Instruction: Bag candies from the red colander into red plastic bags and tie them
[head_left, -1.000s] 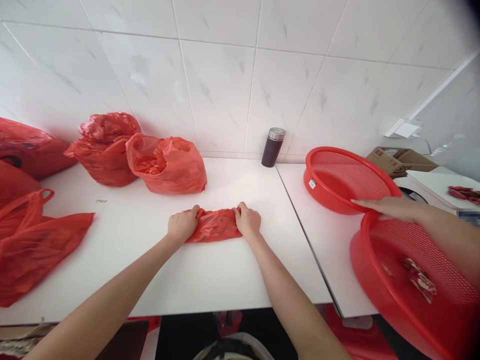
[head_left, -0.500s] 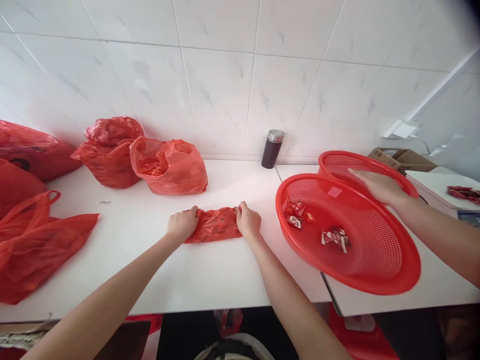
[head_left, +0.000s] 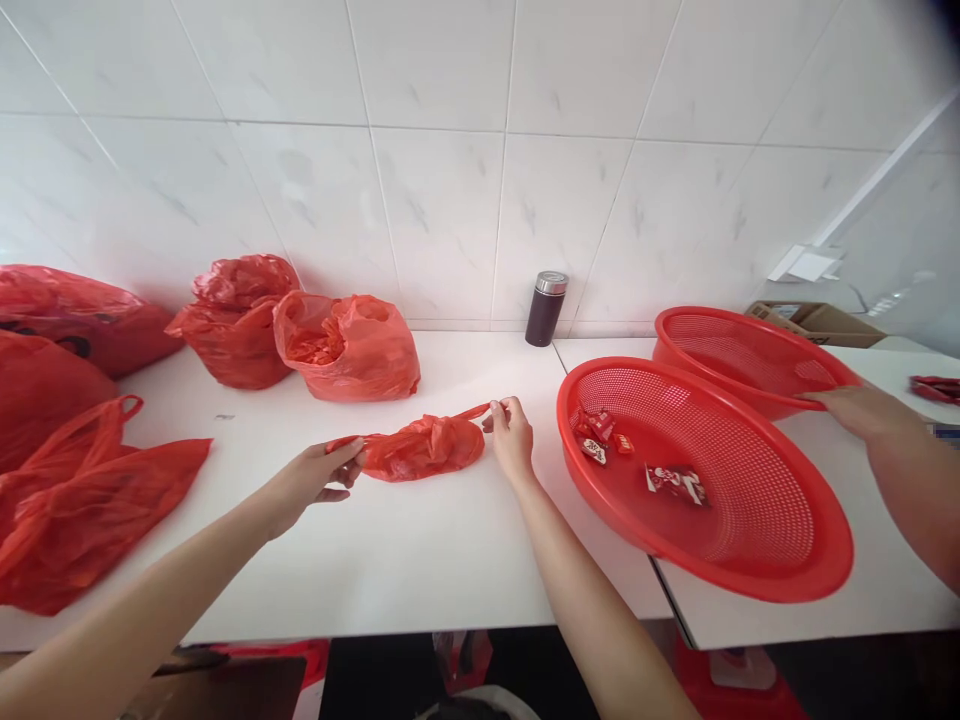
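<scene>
A small red plastic bag (head_left: pixel 424 447) lies bunched on the white table (head_left: pixel 420 560) in front of me. My left hand (head_left: pixel 319 475) pinches a stretched end of it on the left side, with the lower fingers slightly apart. On the right, my right hand (head_left: pixel 511 435) grips another end, drawn out as a thin strip between thumb and fingers. Whatever the bag contains is hidden under the crumpled plastic. Close to my right hand stands a large red plastic basket (head_left: pixel 705 560) with several small wrapped packets (head_left: pixel 600 430) and a larger white-and-red packet (head_left: pixel 677 484) inside.
A second red basket (head_left: pixel 750 350) stands behind, with another person's hand (head_left: pixel 847 405) at its rim. A dark thermos (head_left: pixel 546 308) is near the tiled wall. Filled red bags (head_left: pixel 352 365) stand at the left back, more lie far left. A cardboard box (head_left: pixel 817 322) sits back right.
My hands have gone from holding the bag flat at both sides to pulling its ends outward; the bag is now bunched. The other person's hand moved right to the rear basket's rim.
</scene>
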